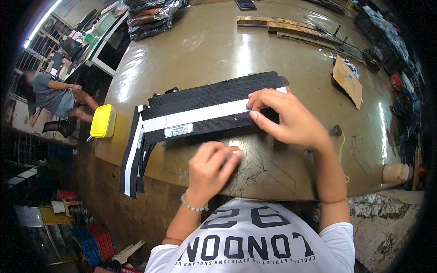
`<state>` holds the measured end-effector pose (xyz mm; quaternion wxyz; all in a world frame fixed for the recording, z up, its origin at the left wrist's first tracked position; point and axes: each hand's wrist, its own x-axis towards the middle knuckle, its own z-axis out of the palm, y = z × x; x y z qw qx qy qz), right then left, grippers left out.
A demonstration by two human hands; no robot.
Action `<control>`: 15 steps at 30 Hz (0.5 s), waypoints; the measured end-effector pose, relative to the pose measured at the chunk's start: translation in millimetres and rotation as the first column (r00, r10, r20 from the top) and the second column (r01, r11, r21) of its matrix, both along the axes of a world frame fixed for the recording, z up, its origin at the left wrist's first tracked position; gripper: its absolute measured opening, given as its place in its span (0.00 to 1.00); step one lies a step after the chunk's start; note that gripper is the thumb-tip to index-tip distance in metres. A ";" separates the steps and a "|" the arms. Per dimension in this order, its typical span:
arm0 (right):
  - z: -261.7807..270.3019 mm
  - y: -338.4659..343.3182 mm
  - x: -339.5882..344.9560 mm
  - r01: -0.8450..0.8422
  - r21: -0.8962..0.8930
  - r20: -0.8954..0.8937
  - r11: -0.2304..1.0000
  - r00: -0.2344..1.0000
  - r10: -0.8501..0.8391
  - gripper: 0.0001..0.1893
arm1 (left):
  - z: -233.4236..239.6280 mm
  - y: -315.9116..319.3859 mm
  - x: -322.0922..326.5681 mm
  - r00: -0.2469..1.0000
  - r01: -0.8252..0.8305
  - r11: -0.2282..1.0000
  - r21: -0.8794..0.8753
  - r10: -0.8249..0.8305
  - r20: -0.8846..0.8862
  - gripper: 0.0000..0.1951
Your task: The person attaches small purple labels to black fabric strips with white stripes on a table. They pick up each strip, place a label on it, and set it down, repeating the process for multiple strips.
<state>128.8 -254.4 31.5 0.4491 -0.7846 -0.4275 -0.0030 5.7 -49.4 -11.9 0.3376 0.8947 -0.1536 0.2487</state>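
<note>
A stack of black webbing straps [213, 125] lies on the table before me; the top one has a white centre stripe and a sewn label [179, 130]. My right hand [281, 114] is over the stack's right end, thumb and forefinger close together at the stripe. Beside the thumb, a small dark purple item [241, 116] rests against the strap; its kind is unclear. My left hand [213, 162] is blurred, fingers curled, just below the stack's near edge. What it may hold cannot be made out. More striped straps [131, 157] hang over the table's left edge.
Loose dark threads [254, 169] lie near my body. A yellow-lidded container [103, 121] stands at the left edge. Wooden bars [300, 31], a cardboard piece [347, 82], a tape roll [395, 173] and wrapped bundles [150, 18] surround the work area. A person [56, 94] sits at left.
</note>
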 end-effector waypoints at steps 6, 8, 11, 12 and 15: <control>-2.5 16.6 -19.6 0.059 -0.078 0.180 0.995 0.983 -0.044 0.08 | 2.9 28.3 -0.3 0.935 -0.292 0.956 0.000 0.286 0.212 0.13; -3.9 17.4 -21.3 0.076 -0.083 0.191 0.994 0.980 -0.059 0.08 | 3.8 42.4 -3.9 0.903 -0.349 0.937 0.022 0.330 0.276 0.18; -6.2 19.4 -23.2 0.106 -0.109 0.214 0.988 0.974 -0.081 0.08 | 1.4 58.9 -7.2 0.872 -0.431 0.901 0.042 0.404 0.277 0.23; -6.1 20.9 -24.0 0.112 -0.117 0.223 0.987 0.971 -0.084 0.08 | 0.6 63.9 -7.5 0.863 -0.464 0.882 0.087 0.427 0.272 0.24; -1.3 22.5 -25.5 0.122 -0.140 0.225 0.983 0.970 -0.088 0.09 | -1.2 74.3 -5.5 0.850 -0.524 0.832 0.185 0.494 0.184 0.26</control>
